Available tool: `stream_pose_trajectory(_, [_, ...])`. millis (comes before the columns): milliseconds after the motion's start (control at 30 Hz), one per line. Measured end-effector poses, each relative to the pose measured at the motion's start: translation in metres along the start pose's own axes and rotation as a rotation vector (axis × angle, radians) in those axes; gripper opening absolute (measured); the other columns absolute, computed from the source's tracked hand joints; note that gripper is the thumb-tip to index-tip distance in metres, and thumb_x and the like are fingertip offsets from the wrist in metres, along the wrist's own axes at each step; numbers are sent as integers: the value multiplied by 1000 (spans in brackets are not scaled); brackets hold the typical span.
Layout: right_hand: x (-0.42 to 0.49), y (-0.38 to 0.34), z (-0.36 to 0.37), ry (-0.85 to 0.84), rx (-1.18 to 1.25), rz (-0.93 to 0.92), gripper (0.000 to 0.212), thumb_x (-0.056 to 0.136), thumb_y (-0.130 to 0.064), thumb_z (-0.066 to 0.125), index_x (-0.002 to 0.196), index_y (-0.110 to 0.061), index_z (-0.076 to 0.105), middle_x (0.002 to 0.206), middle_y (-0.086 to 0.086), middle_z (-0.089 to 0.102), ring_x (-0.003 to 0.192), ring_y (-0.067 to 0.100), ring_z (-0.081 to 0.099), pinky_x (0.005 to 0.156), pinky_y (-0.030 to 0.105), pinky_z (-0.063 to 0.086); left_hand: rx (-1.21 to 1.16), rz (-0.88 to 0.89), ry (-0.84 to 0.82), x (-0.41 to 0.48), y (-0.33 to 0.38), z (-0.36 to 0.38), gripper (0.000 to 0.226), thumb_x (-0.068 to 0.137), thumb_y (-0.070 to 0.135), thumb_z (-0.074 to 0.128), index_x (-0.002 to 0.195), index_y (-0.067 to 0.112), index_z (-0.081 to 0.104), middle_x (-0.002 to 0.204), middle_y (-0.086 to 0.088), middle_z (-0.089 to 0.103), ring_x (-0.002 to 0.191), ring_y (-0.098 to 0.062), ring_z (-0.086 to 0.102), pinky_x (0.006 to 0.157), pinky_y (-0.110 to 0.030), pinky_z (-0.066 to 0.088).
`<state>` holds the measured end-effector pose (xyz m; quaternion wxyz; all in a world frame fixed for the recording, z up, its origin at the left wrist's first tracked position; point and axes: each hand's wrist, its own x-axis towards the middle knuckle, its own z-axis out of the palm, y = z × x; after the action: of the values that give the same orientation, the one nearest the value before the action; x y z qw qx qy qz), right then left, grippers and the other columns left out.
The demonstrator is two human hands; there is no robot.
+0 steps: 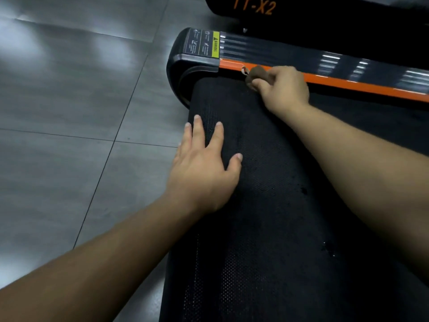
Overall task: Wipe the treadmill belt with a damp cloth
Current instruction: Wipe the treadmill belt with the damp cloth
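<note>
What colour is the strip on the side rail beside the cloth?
The strip is orange; head view shows it best.

Your left hand (pixel 204 173) lies flat on the belt (pixel 278 205), at its left edge, with the floor (pixel 69 112) just to the left of that hand. Your right hand (pixel 283 89) is ahead of it and to its right, at the belt's far edge, pinching the cloth (pixel 257 74) at its fingertips. The cloth touches the rail (pixel 290 51), which runs along the belt just beyond your right hand. Left of that hand, a label (pixel 204 44) sits on the rail's end, and the end cap (pixel 178 68) wraps the belt's corner. Another machine (pixel 325 10) stands beyond the rail.
</note>
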<state>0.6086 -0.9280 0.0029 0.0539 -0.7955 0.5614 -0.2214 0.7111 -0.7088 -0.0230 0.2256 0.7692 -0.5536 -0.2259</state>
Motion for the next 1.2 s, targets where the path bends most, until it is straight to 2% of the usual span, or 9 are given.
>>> stream_pose_trajectory(67, [-11, -7, 7, 27, 35, -27, 29, 89, -50, 63, 96, -24, 72, 92, -2, 69, 94, 23, 64, 72, 30, 43, 13, -5, 6, 0, 1, 0, 75, 101, 57, 40, 164, 31, 7, 171, -5, -15, 157, -21, -13, 126, -38, 0])
stream_pose_trajectory(200, [-27, -8, 2, -98, 80, -201, 29, 88, -51, 63, 99, -26, 73, 88, -7, 68, 87, 19, 61, 72, 32, 45, 11, -7, 0, 0, 0, 0, 75, 101, 57, 40, 164, 31, 7, 171, -6, -15, 157, -21, -14, 126, -38, 0])
stream_pose_trajectory(333, [-4, 13, -9, -8, 41, 48, 32, 89, -50, 62, 95, -20, 72, 86, 0, 67, 93, 26, 65, 72, 31, 45, 27, -11, -6, -2, 1, -1, 74, 102, 57, 38, 164, 32, 6, 171, -5, -16, 157, -21, -14, 126, -40, 3])
stream_pose_trajectory(533, [-62, 9, -16, -132, 157, -238, 29, 87, -48, 66, 102, -24, 74, 95, 1, 68, 90, 19, 62, 79, 34, 48, 29, -13, -14, -1, 2, -1, 75, 102, 57, 38, 164, 31, 6, 171, -6, -16, 157, -22, -14, 126, -40, 2])
stream_pose_trajectory(700, [-30, 19, -17, 24, 81, 51, 31, 90, -49, 62, 101, -21, 73, 90, -2, 68, 95, 24, 64, 73, 30, 45, 31, -22, -13, -2, 3, -2, 74, 102, 58, 37, 164, 32, 6, 171, -4, -16, 157, -20, -14, 126, -42, 5])
stream_pose_trajectory(900, [-91, 3, -20, -129, 128, -285, 31, 87, -50, 63, 101, -24, 74, 91, 0, 63, 86, 20, 59, 73, 33, 45, 4, -28, -13, -2, 2, -2, 69, 104, 51, 38, 164, 32, 9, 171, -2, -15, 157, -18, -13, 125, -41, 6])
stream_pose_trajectory(933, [-83, 8, -22, -102, 84, -278, 32, 88, -51, 62, 100, -24, 73, 91, 0, 64, 88, 22, 60, 74, 34, 47, -3, -27, -14, -3, 1, -2, 68, 104, 49, 38, 164, 32, 10, 171, -2, -14, 157, -18, -13, 125, -40, 5])
stream_pose_trajectory(1067, [-60, 18, -26, 26, 98, 14, 32, 87, -50, 63, 97, -21, 74, 92, -1, 71, 92, 23, 65, 75, 33, 49, -17, -28, -19, -3, 1, -3, 65, 106, 45, 36, 164, 31, 10, 171, -1, -14, 157, -18, -13, 125, -39, 4])
stream_pose_trajectory(1200, [-126, -10, -28, -100, 199, -234, 27, 88, -46, 65, 95, -21, 74, 83, -2, 60, 79, 20, 57, 68, 32, 42, -84, -11, -18, -1, -1, -5, 60, 108, 33, 34, 164, 31, 13, 171, -2, -13, 157, -18, -13, 125, -34, -2])
